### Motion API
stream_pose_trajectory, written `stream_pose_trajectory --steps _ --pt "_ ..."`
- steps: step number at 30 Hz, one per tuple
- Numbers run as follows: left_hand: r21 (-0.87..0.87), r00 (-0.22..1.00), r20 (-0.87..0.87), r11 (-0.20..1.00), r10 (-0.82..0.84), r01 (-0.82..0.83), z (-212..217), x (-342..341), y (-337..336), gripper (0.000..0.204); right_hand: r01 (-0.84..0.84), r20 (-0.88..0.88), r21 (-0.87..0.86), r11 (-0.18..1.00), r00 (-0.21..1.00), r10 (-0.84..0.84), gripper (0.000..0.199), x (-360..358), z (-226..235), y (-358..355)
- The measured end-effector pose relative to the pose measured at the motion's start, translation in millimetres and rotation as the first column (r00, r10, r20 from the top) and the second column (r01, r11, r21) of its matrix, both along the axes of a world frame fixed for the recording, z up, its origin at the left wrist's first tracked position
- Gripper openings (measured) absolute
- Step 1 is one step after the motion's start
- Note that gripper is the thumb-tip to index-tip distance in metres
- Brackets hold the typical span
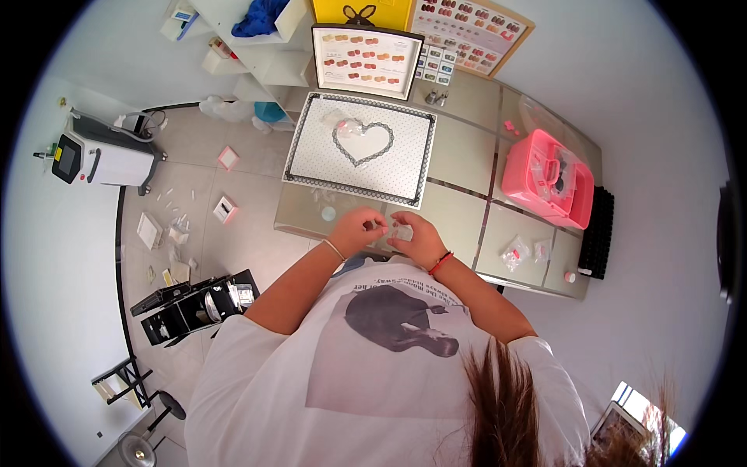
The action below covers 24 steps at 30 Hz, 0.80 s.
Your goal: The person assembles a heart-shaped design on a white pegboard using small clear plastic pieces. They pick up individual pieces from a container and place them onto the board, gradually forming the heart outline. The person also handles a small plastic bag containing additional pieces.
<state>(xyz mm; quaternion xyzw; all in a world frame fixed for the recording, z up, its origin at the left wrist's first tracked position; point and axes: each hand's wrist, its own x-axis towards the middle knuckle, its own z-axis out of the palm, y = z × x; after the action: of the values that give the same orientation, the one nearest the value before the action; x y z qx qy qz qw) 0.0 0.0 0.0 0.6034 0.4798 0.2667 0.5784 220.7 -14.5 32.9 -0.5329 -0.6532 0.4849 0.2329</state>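
Observation:
Close in front of my body, over the near edge of the table, both hands meet. My right hand [420, 240] curls its thumb and fingers round a small clear plastic container [402, 232]. My left hand [358, 231] has thumb and fingertips pinched together right beside that container; whatever lies between them is too small to make out. Left of my hands, a pale round disc [328, 212] lies on the table. Just beyond them is a white dotted mat [311, 152] with black lace trim and a heart outline. A clear plastic item [349, 128] rests on it.
At right on the tiled table [459, 156] stands an open pink case [529, 167], with small clear bags [515, 253] nearer me. Colour-sample boards [369, 61] lean at the back. On the floor at left are an overturned black case [194, 307], scattered pieces and a white machine [113, 152].

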Motion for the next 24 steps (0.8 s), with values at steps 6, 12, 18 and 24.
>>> stream_pose_trajectory --steps 6,12,18,24 --pt "0.076 0.995 -0.037 0.993 0.09 -0.087 -14 -5 -7 0.015 -0.002 0.014 -0.016 1.0 1.0 0.002 0.054 1 0 -2" --pt "0.403 0.727 -0.62 0.915 0.296 -0.03 -70 -69 -5 0.023 -0.001 0.021 -0.013 1.0 1.0 0.001 0.052 4 -1 -2" --pt "0.339 0.63 -0.731 0.941 0.262 0.002 -75 -86 -6 0.02 -0.003 0.017 -0.004 1.0 1.0 0.003 0.053 6 -2 -1" --pt "0.363 0.69 -0.662 0.931 0.293 -0.046 -100 -102 -8 0.011 -0.014 0.043 -0.014 1.0 0.999 0.014 0.053 7 -2 -1"
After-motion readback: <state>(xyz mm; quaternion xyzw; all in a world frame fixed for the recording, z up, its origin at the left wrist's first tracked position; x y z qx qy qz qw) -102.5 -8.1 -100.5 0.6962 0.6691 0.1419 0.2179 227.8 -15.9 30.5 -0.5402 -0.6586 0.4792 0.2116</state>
